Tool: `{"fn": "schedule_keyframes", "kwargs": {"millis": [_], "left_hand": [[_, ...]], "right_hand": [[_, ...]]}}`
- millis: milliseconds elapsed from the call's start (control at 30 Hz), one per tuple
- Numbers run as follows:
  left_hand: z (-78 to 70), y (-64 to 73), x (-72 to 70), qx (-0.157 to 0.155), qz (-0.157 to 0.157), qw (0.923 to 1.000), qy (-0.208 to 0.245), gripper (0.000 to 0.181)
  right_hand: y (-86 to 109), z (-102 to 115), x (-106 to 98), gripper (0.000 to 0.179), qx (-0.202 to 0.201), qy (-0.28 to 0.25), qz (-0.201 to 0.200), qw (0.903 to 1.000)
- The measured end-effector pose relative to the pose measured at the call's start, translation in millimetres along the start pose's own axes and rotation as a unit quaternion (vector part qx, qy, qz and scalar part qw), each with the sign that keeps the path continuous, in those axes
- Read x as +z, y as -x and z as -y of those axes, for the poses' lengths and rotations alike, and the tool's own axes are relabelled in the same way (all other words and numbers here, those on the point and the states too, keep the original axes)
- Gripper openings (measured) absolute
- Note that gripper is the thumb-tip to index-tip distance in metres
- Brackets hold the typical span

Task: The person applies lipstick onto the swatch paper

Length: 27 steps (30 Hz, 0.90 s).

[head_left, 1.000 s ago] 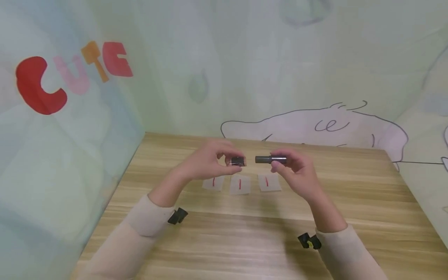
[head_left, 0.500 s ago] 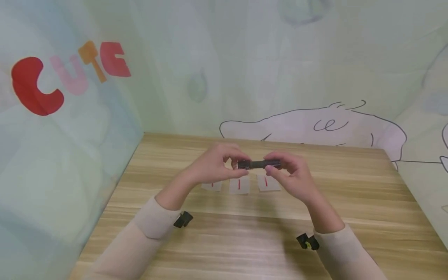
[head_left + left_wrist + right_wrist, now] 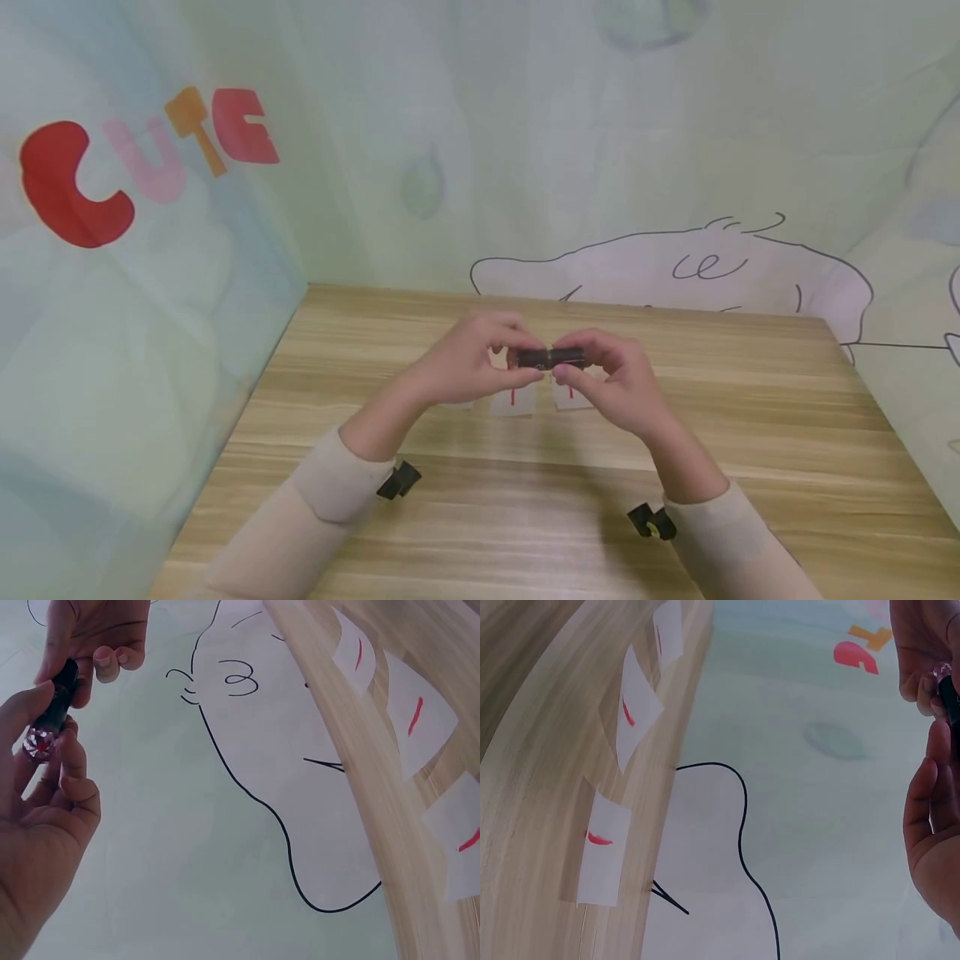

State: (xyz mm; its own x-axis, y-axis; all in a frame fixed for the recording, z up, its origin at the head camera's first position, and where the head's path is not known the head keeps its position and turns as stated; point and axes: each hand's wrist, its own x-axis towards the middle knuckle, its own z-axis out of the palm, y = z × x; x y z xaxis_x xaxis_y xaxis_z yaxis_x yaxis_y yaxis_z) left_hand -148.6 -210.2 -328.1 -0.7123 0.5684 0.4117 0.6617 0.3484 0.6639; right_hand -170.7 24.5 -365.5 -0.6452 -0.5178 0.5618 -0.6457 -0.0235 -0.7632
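Observation:
In the head view a dark lipstick lies level in the air between both hands, over the table. My left hand (image 3: 465, 362) pinches its black cap (image 3: 532, 359) between thumb and fingers. My right hand (image 3: 626, 379) grips the black lipstick tube (image 3: 572, 357) from the other end. Cap and tube meet end to end, with a thin light line at the joint. A clear, faceted end (image 3: 40, 744) with red inside faces the left wrist camera. Fingers cover part of the lipstick in every view, and the right wrist view catches only a sliver of it.
Below the hands, three white paper pieces lie on the wooden table (image 3: 480, 517), each with a red stroke; the middle paper (image 3: 513, 404) is partly covered by the left thumb. A printed cloth wall (image 3: 525, 167) rises behind the table's far edge.
A second ago cap and tube were apart. The hands have come together, and the tube's narrower end has slid into the cap. Both hands have dropped slightly.

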Motion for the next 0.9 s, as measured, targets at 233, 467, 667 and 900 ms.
{"fn": "schedule_keyframes", "kwargs": {"millis": [233,467,667,900], "left_hand": [[-0.2,0.2,3.6,0.021,-0.013,0.9995,0.021,0.017],[-3.2,1.2,3.9,0.013,-0.04,0.999,0.013,0.018],[-3.3,1.3,3.9,0.008,-0.071,0.9969,0.033,0.021],[-0.4,-3.5,9.5,-0.004,-0.09,0.9946,0.051,0.024]], "right_hand": [[1.6,1,3,0.019,-0.006,-0.026,-0.006,0.9996],[4.2,-2,7,0.019,-0.01,-0.08,-0.015,0.9966],[6.7,-4,11,0.023,0.003,-0.062,-0.018,0.9979],[9.6,-8,10,0.023,0.013,-0.038,-0.017,0.999]]}}
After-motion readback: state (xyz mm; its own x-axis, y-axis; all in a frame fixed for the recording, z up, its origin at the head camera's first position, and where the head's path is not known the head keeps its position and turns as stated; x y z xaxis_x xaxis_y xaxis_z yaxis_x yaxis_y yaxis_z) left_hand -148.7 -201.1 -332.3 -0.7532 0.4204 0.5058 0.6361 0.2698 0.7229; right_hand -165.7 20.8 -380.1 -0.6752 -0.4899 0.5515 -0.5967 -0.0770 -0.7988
